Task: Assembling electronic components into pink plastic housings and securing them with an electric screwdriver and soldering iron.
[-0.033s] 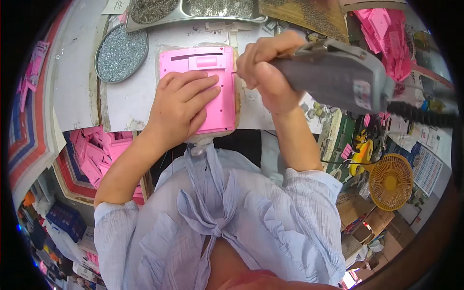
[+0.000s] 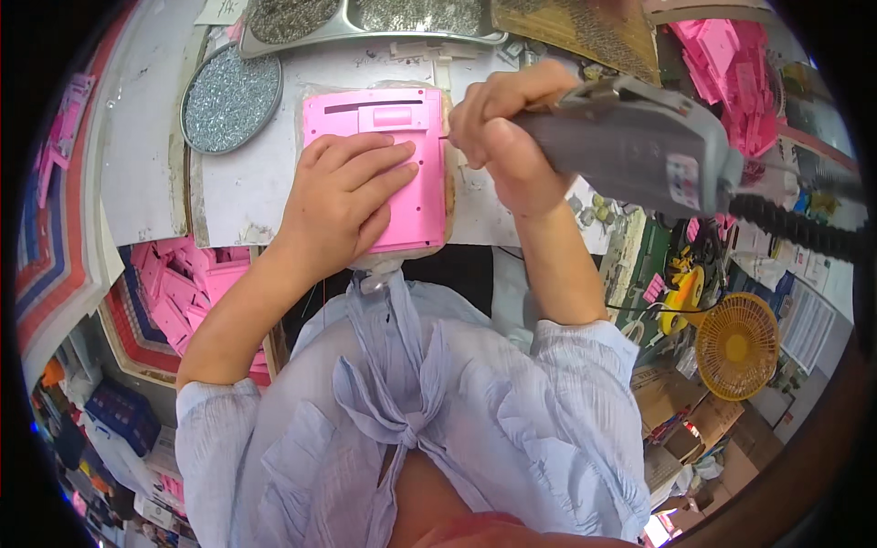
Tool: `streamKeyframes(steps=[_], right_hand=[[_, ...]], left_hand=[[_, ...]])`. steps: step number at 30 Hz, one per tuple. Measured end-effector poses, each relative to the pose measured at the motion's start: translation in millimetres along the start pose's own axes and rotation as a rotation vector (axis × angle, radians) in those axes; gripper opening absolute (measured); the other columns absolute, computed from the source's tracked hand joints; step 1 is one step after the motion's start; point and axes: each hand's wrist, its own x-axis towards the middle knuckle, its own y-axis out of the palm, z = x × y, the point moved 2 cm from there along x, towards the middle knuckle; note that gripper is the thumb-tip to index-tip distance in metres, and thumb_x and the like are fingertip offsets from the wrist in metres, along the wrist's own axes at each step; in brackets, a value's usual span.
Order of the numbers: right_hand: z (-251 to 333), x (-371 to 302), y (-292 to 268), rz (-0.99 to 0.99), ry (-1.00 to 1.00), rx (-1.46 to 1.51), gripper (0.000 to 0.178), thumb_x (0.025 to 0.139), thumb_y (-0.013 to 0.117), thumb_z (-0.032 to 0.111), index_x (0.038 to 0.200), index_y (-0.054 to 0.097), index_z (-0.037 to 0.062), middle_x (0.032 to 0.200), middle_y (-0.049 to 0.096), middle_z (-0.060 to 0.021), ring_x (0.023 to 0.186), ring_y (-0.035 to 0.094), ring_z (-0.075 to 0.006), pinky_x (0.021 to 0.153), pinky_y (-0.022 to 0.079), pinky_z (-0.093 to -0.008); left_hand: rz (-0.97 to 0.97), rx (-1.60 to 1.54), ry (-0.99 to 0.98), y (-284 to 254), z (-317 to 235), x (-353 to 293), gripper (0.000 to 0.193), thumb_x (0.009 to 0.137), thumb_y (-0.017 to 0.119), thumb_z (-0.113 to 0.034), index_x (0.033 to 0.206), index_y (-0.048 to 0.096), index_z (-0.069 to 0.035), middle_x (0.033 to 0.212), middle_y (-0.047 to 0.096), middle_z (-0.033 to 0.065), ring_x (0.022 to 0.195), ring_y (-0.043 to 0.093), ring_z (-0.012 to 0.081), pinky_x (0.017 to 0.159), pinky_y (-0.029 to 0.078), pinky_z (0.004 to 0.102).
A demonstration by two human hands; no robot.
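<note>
A pink plastic casing (image 2: pixel 416 215) with small holes, a long slot and a raised rectangle lies on a pad on the white table. My left hand (image 2: pixel 347 187) rests on the casing's left half, its fingers stretched out and pressing on the surface. My right hand (image 2: pixel 516 137) is wrapped round the front of a grey electric screwdriver (image 2: pixel 630 146), held nearly level. The tool's tip points left at the casing's upper right edge; whether a screw sits there is too small to tell. A coiled black cord (image 2: pixel 790 226) runs from the tool's back end.
A round dish of small silvery screws (image 2: pixel 230 99) stands left of the casing. Behind are a metal tray (image 2: pixel 365 38) of small parts and a brown board (image 2: pixel 585 41). Pink parts (image 2: pixel 187 292) fill a box at lower left; more pink pieces (image 2: pixel 726 78) pile up at right, beyond a yellow fan (image 2: pixel 736 347).
</note>
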Motion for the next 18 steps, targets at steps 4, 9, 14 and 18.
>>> streamKeyframes(steps=[4,9,14,18], right_hand=[[27.5,-9.6,5.4,-0.051,0.092,0.178,0.023,0.093,0.068,0.017,0.097,0.049,0.0048,0.063,0.051,-0.0065,0.053,0.048,-0.017,0.055,0.045,-0.0352],[26.2,-37.8,19.7,-0.068,0.121,0.019,0.023,0.092,0.069,0.017,0.096,0.049,0.0048,0.066,0.053,-0.0069,0.054,0.05,-0.0168,0.058,0.047,-0.0364],[48.3,-14.2,20.3,-0.023,0.04,0.174,0.024,0.094,0.066,0.022,0.103,0.053,0.0043,0.07,0.054,-0.0052,0.057,0.051,-0.0173,0.061,0.046,-0.037],[75.8,23.0,11.5,0.115,-0.13,0.184,0.027,0.096,0.065,0.024,0.108,0.052,0.0034,0.072,0.055,-0.0061,0.057,0.052,-0.0176,0.059,0.046,-0.0362]], left_hand=[[-0.025,0.016,-0.006,2.2,-0.2,-2.8,0.037,0.078,0.069,-0.009,0.115,0.074,-0.01,0.125,0.069,0.0047,0.122,0.061,0.0245,0.102,0.042,0.0441],[-0.044,-0.07,0.022,4.4,5.7,1.4,0.036,0.08,0.07,-0.01,0.116,0.073,-0.01,0.127,0.068,0.0046,0.124,0.06,0.0252,0.103,0.041,0.046],[-0.205,0.094,-0.148,-14.5,22.6,20.3,0.032,0.085,0.074,-0.017,0.115,0.069,-0.01,0.143,0.059,0.008,0.135,0.051,0.0297,0.112,0.036,0.0498],[-0.216,0.085,-0.027,-36.5,40.5,27.5,0.031,0.085,0.079,-0.025,0.109,0.068,-0.01,0.144,0.058,0.0117,0.131,0.056,0.0338,0.114,0.039,0.0513]])
